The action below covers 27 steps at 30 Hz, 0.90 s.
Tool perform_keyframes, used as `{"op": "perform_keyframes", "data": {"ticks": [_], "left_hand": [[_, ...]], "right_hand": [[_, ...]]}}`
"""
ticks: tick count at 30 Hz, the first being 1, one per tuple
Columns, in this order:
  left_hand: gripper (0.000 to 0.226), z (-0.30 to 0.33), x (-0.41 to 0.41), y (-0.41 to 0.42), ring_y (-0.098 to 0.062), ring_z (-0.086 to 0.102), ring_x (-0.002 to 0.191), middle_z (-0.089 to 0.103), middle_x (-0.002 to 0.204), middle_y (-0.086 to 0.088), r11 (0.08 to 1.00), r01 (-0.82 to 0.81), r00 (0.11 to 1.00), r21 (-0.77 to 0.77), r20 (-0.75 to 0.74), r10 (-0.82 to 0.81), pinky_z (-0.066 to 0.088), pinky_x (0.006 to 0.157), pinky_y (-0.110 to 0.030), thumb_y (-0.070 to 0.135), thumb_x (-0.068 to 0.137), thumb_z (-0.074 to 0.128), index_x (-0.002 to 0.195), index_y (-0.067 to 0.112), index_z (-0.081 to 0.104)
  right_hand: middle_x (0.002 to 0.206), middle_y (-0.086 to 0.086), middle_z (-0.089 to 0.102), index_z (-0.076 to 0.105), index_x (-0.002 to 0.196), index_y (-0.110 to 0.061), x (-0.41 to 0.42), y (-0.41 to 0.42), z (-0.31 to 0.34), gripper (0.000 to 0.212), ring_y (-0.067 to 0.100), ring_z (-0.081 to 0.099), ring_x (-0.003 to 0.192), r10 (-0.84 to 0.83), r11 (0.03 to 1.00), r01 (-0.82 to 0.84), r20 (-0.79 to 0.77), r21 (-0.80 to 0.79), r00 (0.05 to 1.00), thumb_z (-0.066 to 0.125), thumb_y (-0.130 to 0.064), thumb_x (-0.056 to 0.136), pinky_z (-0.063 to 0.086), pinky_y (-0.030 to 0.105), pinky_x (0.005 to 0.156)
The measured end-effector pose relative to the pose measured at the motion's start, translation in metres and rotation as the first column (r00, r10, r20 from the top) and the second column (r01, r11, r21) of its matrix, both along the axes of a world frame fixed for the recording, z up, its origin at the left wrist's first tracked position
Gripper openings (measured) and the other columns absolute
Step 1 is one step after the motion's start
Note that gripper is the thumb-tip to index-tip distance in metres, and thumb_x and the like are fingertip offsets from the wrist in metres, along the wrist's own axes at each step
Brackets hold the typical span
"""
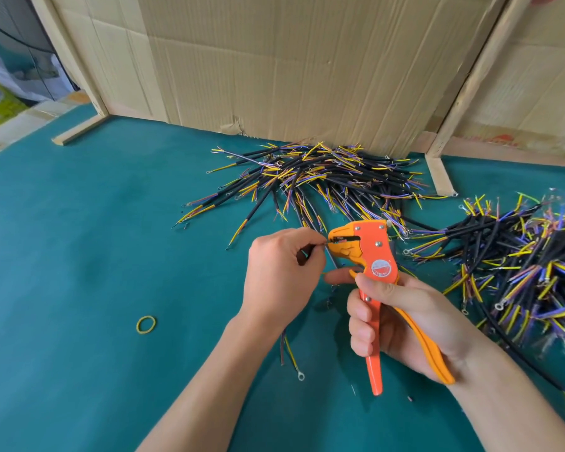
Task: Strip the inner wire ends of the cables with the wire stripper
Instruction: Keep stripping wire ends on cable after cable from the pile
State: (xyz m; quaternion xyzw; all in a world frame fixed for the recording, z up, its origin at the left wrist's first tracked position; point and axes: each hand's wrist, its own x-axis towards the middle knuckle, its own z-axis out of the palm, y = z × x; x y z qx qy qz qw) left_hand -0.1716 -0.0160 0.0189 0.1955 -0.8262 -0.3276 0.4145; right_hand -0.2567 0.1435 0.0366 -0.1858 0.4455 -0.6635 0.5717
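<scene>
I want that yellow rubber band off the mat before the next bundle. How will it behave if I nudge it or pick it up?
The rubber band lies flat as a thin loop on the green mat, so it probably slides or drags rather than rolls. It looks light and floppy, and would likely sag out of shape when lifted. Being so thin, it may need a fingertip pinch at its edge.

Your wire stripper (pixel 372 252) is orange with yellow-orange trim. The cables (pixel 323 181) behind it are black, with yellow and purple inner wires. Left of it, a yellow rubber band (pixel 146 325) lies on your teal worktop (pixel 95 239).
</scene>
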Motion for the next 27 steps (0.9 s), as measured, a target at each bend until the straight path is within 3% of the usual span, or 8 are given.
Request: {"op": "perform_keyframes", "data": {"ticks": [4,8,11,14,19,22,27], "left_hand": [[0.012,0.0,-0.001,-0.001,0.002,0.051,0.055,0.056,0.058,0.023,0.999,0.012,1.0,0.032,0.019,-0.013,0.04,0.057,-0.011,0.01,0.081,0.071,0.081,0.019,0.078],[0.012,0.0,-0.003,0.001,-0.002,0.053,0.055,0.065,0.064,0.016,0.982,0.058,0.998,0.182,0.025,-0.063,0.038,0.056,-0.007,0.009,0.084,0.075,0.086,0.02,0.078],[0.017,0.001,-0.003,0.0,-0.004,0.057,0.056,0.068,0.069,0.02,0.938,0.1,0.994,0.332,0.003,-0.107,0.046,0.061,-0.017,0.012,0.083,0.079,0.095,0.023,0.075],[0.026,0.003,-0.003,0.0,-0.018,0.064,0.059,0.073,0.072,0.009,0.896,0.133,0.991,0.424,-0.038,-0.129,0.055,0.064,-0.034,0.013,0.082,0.081,0.099,0.026,0.065],[0.024,0.0,-0.005,0.001,-0.01,0.065,0.057,0.075,0.073,0.0,0.849,0.149,0.988,0.507,-0.049,-0.145,0.053,0.063,-0.025,0.01,0.083,0.081,0.102,0.017,0.068],[0.02,-0.001,-0.005,-0.002,-0.01,0.063,0.055,0.074,0.071,-0.001,0.812,0.172,0.985,0.558,-0.075,-0.158,0.051,0.061,-0.02,0.01,0.083,0.081,0.099,0.015,0.07],[0.014,-0.004,-0.006,-0.006,-0.012,0.061,0.053,0.07,0.065,0.004,0.779,0.175,0.985,0.602,-0.1,-0.144,0.046,0.056,-0.017,0.009,0.083,0.081,0.094,0.015,0.074]], "right_hand": [[0.064,0.008,0.045,0.069,0.117,0.003,0.0,-0.001,-0.001,0.045,0.021,0.045,0.046,-0.053,0.998,0.053,0.005,0.021,0.999,0.075,-0.025,0.082,0.042,0.032,0.047],[0.06,0.005,0.042,0.071,0.114,0.001,0.001,-0.001,0.0,0.034,0.018,0.041,0.042,-0.094,0.996,0.094,-0.009,0.005,0.996,0.073,-0.019,0.087,0.039,0.029,0.044],[0.059,0.005,0.04,0.071,0.115,0.0,0.001,-0.001,0.001,0.038,0.016,0.038,0.04,-0.121,0.993,0.121,-0.012,-0.005,0.993,0.068,-0.023,0.086,0.037,0.028,0.042],[0.058,0.003,0.036,0.07,0.118,0.001,0.003,-0.001,0.003,0.039,0.014,0.034,0.038,-0.147,0.989,0.147,-0.017,-0.022,0.989,0.067,-0.022,0.086,0.035,0.024,0.04],[0.055,0.001,0.031,0.072,0.113,0.002,0.003,-0.004,0.001,0.036,0.009,0.03,0.033,-0.185,0.983,0.185,0.005,-0.011,0.983,0.069,-0.018,0.083,0.03,0.019,0.033],[0.06,0.005,0.043,0.072,0.112,0.003,0.001,0.0,0.001,0.034,0.014,0.041,0.039,-0.157,0.986,0.159,0.03,-0.05,0.987,0.073,-0.014,0.083,0.038,0.025,0.038],[0.081,0.019,0.062,0.067,0.103,0.0,-0.008,0.005,0.0,0.051,0.03,0.059,0.063,-0.215,0.966,0.231,0.136,-0.119,0.967,0.093,-0.009,0.06,0.054,0.039,0.06]]}}
